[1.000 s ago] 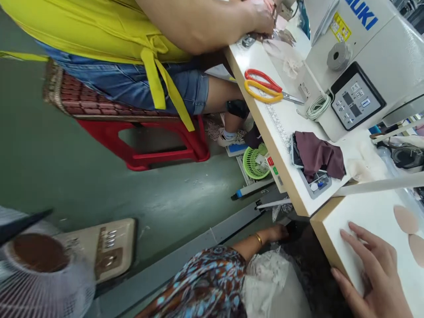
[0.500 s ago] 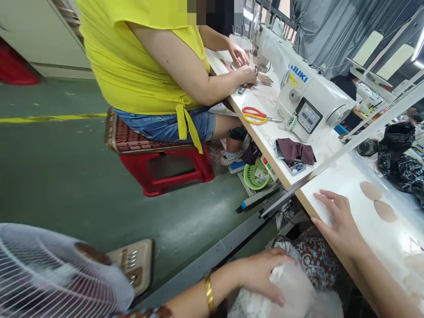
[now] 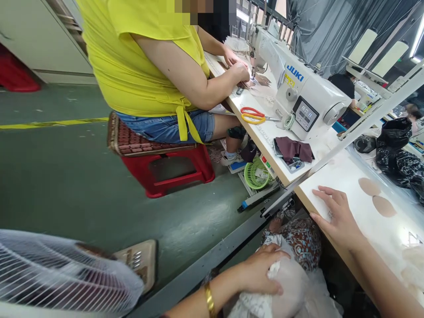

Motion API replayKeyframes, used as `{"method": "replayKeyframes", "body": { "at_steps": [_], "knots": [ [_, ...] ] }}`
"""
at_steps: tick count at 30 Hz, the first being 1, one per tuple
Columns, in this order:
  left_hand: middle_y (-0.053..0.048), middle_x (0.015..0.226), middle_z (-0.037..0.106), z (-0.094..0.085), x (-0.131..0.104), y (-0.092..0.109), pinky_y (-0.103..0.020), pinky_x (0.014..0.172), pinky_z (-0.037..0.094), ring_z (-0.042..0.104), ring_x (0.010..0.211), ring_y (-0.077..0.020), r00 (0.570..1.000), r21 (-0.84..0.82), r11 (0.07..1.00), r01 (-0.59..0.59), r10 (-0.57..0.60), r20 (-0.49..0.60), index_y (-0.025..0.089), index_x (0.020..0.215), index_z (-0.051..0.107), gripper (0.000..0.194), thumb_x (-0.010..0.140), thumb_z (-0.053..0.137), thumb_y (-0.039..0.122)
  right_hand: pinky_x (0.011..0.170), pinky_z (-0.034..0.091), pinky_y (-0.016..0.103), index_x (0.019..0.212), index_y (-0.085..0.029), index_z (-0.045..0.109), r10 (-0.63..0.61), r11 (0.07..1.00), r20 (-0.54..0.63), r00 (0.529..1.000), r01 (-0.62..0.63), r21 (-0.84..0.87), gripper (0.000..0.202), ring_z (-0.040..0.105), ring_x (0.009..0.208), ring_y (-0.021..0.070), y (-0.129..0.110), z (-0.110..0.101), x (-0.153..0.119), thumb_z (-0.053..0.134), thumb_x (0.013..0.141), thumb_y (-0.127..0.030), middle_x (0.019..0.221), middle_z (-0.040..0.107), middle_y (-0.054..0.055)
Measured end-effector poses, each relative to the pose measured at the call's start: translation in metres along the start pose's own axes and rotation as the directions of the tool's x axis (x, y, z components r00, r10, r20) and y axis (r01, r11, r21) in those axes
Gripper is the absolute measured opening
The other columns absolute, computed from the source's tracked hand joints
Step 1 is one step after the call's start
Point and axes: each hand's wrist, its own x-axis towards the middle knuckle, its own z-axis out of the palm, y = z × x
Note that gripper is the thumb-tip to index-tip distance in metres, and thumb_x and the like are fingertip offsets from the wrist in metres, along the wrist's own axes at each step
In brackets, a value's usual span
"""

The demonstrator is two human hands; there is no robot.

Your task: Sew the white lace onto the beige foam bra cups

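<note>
My left hand (image 3: 260, 271), with a gold bangle (image 3: 210, 300) at its wrist, is wrapped round pale, sheer fabric (image 3: 289, 282) at the bottom centre, over the lap. Patterned brown cloth (image 3: 303, 240) shows just beyond it. My right hand (image 3: 338, 218) rests at the near edge of the white table (image 3: 334, 176), fingers apart, with nothing in its grasp. To its right, two beige oval pieces (image 3: 384, 206) lie flat on the tabletop. More pale pieces (image 3: 412, 260) are at the right edge of the view.
A person in a yellow top (image 3: 142, 66) sits on a red stool (image 3: 165, 172), hands at a sewing machine (image 3: 298, 84). Scissors (image 3: 253, 115) and maroon cloth (image 3: 293, 149) lie beside it. A fan (image 3: 66, 274) stands lower left; a metal pole (image 3: 367, 128) crosses between the tables.
The view has shifted slightly. More of the patterned cloth shows past the pale fabric, which my left hand still holds. My right hand stays at the table edge.
</note>
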Motion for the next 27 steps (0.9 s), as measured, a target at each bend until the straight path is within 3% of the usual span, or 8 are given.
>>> {"method": "replayKeyframes", "body": {
  "at_steps": [6,21,27],
  "knots": [
    [-0.007,0.125,0.061,0.008,0.013,-0.016,-0.042,0.107,0.049,0.058,0.121,-0.0338,0.999,0.033,0.999,0.01,-0.011,0.034,0.033,0.129,0.07,0.067,0.066,0.089,0.045,0.108,0.046,0.06,0.148,-0.035,0.051,0.005,1.0,-0.006,1.0,-0.005,0.013,0.052,0.048,0.131,0.0363,-0.005,-0.003,0.001,0.064,0.098,-0.044,0.144,0.055,0.011],
    [-0.004,0.115,0.065,0.004,0.019,-0.023,-0.04,0.097,0.053,0.062,0.113,-0.0345,1.0,0.037,0.999,0.001,-0.002,0.02,0.03,0.118,0.074,0.058,0.063,0.087,0.043,0.108,0.046,0.058,0.147,-0.032,0.051,-0.006,0.999,-0.021,1.0,0.006,0.038,0.051,0.05,0.129,0.0351,-0.008,-0.002,0.001,0.066,0.098,-0.04,0.145,0.056,0.011],
    [-0.004,0.114,0.065,0.001,0.02,-0.024,-0.037,0.096,0.052,0.063,0.109,-0.0301,0.999,0.031,0.999,0.04,-0.041,0.027,0.029,0.119,0.074,0.057,0.064,0.087,0.04,0.106,0.047,0.057,0.146,-0.03,0.052,-0.02,0.999,-0.032,0.999,0.022,0.043,0.051,0.05,0.128,0.0346,-0.007,-0.001,0.002,0.067,0.098,-0.039,0.144,0.057,0.011]
  ]
}}
